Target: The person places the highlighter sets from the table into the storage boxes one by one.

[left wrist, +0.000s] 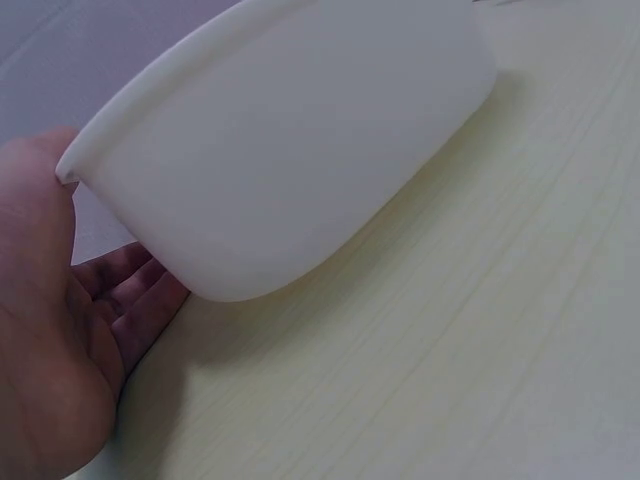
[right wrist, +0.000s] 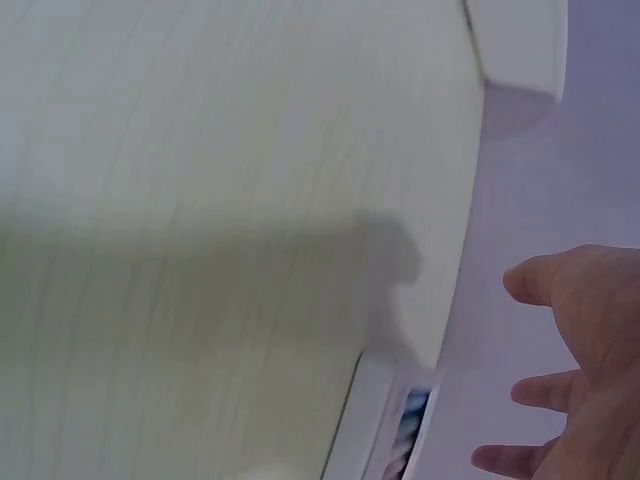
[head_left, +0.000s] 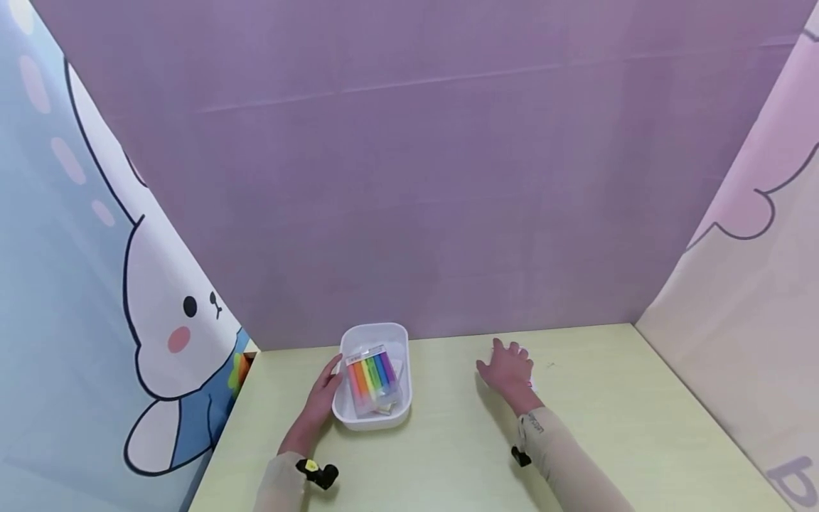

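Note:
A white plastic tub (head_left: 371, 425) stands on the table, holding a clear pack of rainbow-coloured sticks (head_left: 370, 377) over something pale. My left hand (head_left: 322, 398) grips the tub's left side. In the left wrist view, the thumb is up at the rim of the tub (left wrist: 290, 150) and the fingers lie against its outer wall near the bottom. To the right, my right hand (head_left: 510, 368) is over a small white box (head_left: 534, 388), mostly hidden in the head view. Its fingers (right wrist: 545, 390) are spread in the right wrist view, apart from the box (right wrist: 375, 410), whose open-looking side shows dark and coloured contents.
The pale wooden table (head_left: 441, 455) meets a purple backdrop (head_left: 409, 213) behind the tub. A rabbit-printed panel (head_left: 173, 341) stands at the left, a pink and cream one (head_left: 736, 320) at the right. Small dark marks (head_left: 551, 365) lie right of the box.

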The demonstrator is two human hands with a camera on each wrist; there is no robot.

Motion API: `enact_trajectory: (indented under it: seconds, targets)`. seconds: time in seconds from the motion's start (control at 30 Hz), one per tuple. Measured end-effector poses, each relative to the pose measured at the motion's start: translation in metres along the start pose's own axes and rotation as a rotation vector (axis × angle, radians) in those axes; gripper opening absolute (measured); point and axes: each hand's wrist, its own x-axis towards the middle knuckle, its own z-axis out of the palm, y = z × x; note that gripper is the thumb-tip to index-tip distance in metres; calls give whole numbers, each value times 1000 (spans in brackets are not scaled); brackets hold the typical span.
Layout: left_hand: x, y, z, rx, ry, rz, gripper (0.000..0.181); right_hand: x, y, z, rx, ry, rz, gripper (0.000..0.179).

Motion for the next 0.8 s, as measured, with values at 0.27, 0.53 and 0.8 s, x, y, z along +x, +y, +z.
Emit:
enact_trajectory:
  seconds: [0.27,0.53,0.8]
  targets:
    - [13,-26,2,48,54,24,51,-6,23,-8,19,-24,83,83]
    - [16,-26,4,48,45,25,51,-11,39,-4,22,-30,127,90]
    - [16,-22,-2,27,23,-2,52,-9,40,1,83,-84,149,93]
